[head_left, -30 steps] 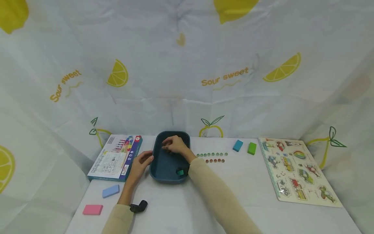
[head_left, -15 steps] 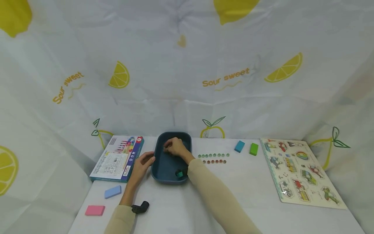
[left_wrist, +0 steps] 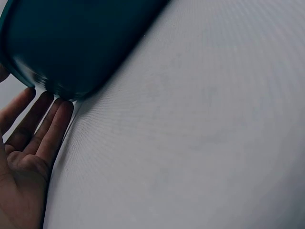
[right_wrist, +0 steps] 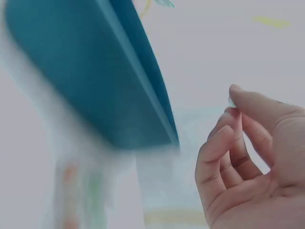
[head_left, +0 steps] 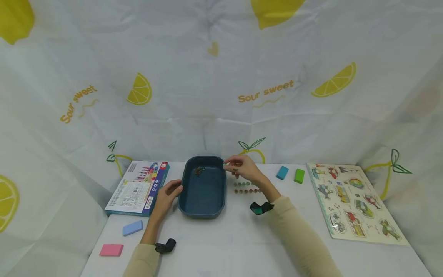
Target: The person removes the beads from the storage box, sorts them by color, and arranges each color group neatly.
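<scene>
My right hand (head_left: 246, 169) is over the right rim of a dark blue tray (head_left: 202, 198). Between thumb and forefinger it pinches a tiny pale green bead (right_wrist: 231, 102), mostly covered by the fingertips. A small cluster of dark beads (head_left: 199, 171) lies toward the far left of the tray floor. My left hand (head_left: 166, 196) rests against the tray's left side; in the left wrist view its fingers (left_wrist: 57, 126) reach straight to the tray wall. Right of the tray runs a row of green beads (head_left: 243, 184), with a row of reddish-brown beads (head_left: 246, 191) in front of it.
Left of the tray lies a flat printed box (head_left: 136, 188), with a light blue block (head_left: 132, 227) and a pink block (head_left: 111, 250) nearer. Farther right are a blue block (head_left: 282, 172), a green block (head_left: 299, 176) and a picture puzzle board (head_left: 356, 204).
My right hand has lifted from inside the tray and moved right past its rim, pinching the green bead. The bead cluster in the tray is now uncovered. My left hand has stayed in place.
</scene>
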Tool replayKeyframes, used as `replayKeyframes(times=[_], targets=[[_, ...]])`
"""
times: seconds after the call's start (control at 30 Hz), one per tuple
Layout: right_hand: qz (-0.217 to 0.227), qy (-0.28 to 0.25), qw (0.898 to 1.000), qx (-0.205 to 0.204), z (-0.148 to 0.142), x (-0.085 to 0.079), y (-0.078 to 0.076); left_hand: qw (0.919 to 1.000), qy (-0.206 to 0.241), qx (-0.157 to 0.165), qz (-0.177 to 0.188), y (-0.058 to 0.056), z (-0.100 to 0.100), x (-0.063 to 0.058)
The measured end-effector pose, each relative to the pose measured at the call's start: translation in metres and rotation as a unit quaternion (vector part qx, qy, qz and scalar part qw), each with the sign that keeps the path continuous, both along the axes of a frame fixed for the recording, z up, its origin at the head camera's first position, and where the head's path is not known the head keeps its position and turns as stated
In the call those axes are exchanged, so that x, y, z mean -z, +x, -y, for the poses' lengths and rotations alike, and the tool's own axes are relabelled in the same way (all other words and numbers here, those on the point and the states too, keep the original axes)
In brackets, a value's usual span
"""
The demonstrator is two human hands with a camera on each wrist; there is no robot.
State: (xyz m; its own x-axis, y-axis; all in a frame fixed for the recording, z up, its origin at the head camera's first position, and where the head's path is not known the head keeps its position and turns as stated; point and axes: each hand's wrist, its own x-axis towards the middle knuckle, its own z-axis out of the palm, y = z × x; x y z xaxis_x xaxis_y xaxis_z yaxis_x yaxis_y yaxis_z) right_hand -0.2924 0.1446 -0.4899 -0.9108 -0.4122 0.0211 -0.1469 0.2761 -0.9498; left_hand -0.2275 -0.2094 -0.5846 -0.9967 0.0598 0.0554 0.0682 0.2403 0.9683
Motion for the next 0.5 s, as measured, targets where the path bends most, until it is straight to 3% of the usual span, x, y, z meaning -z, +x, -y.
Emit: replayKeyframes(times=[0.13, 0.3, 0.5], targets=[[-0.009, 0.018, 0.999, 0.044, -0.063, 0.012, 0.011, 1.0, 0.0, -0.001, -0.002, 0.0, 0.0, -0.001], [-0.013, 0.082, 0.992, 0.099, -0.128, 0.032, 0.03, 1.0, 0.001, -0.003, -0.001, 0.002, 0.0, -0.002], [-0.004, 0.152, 0.979, 0.133, -0.163, 0.05, 0.048, 1.0, 0.0, -0.005, 0.002, 0.001, 0.0, -0.001]])
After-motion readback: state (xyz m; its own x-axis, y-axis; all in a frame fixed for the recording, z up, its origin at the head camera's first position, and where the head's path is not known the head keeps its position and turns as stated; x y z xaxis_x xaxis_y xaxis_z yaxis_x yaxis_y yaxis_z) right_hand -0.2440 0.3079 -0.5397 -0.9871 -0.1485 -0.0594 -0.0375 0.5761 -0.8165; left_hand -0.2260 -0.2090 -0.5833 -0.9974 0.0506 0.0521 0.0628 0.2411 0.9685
